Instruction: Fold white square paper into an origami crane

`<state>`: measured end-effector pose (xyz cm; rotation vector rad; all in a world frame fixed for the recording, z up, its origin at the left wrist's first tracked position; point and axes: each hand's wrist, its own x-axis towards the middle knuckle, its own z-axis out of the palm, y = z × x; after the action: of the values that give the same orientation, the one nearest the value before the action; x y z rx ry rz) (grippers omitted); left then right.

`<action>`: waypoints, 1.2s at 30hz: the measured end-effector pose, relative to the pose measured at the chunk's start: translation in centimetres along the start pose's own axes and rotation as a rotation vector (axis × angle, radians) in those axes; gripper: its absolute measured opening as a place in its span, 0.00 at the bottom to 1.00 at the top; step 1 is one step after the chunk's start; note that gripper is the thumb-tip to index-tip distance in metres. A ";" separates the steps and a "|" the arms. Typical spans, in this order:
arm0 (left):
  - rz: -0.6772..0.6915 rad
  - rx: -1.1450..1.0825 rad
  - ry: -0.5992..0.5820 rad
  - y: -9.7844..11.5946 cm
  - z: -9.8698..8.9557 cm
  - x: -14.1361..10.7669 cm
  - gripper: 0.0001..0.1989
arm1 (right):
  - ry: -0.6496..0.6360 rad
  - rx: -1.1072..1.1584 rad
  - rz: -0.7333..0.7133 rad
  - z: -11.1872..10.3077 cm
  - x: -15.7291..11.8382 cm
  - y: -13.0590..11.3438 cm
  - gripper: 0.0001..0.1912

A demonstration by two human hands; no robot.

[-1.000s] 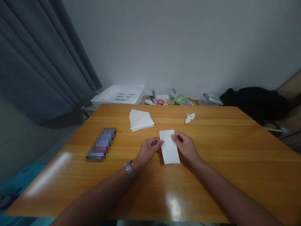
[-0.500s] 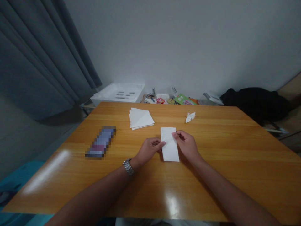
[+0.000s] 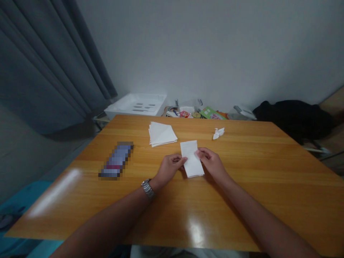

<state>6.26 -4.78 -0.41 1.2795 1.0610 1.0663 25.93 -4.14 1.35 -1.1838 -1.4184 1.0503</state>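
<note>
A white sheet of paper [image 3: 192, 162], folded into a narrow rectangle, is held over the table between both hands. My left hand [image 3: 172, 166] pinches its left edge, thumb on top and fingers curled underneath. On the opposite edge, my right hand [image 3: 212, 161] grips it with the thumb on the face of the paper. Beyond the hands, to the right, stands a small folded paper crane [image 3: 218, 133]. A stack of white paper sheets [image 3: 162, 134] lies farther back to the left.
The wooden table [image 3: 258, 165] fills most of the lower view. A phone [image 3: 116, 159], blurred out, lies at its left. Behind the far edge are a white foam box lid [image 3: 137, 104], a green packet [image 3: 211, 113] and a black cloth heap [image 3: 290, 116].
The folded paper has tilted, its top edge leaning left and its lower edge lifting slightly. It now shows a plainer face with layered lower edges. Both hands keep their hold.
</note>
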 end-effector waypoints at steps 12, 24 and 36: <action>0.023 -0.010 0.046 -0.3 0.0 0.3 0.19 | -0.109 -0.081 0.021 -0.2 0.3 0.7 0.19; 0.015 0.019 -0.021 0.7 0.0 -0.1 0.19 | -0.042 -0.112 0.006 -0.4 0.5 0.7 0.21; -0.002 0.042 -0.007 0.4 -0.3 -0.2 0.20 | -0.065 -0.093 -0.001 -0.4 0.1 0.5 0.19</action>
<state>5.96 -4.93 0.01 1.3143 1.0840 1.0418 26.35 -3.92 0.98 -1.2245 -1.5324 1.0395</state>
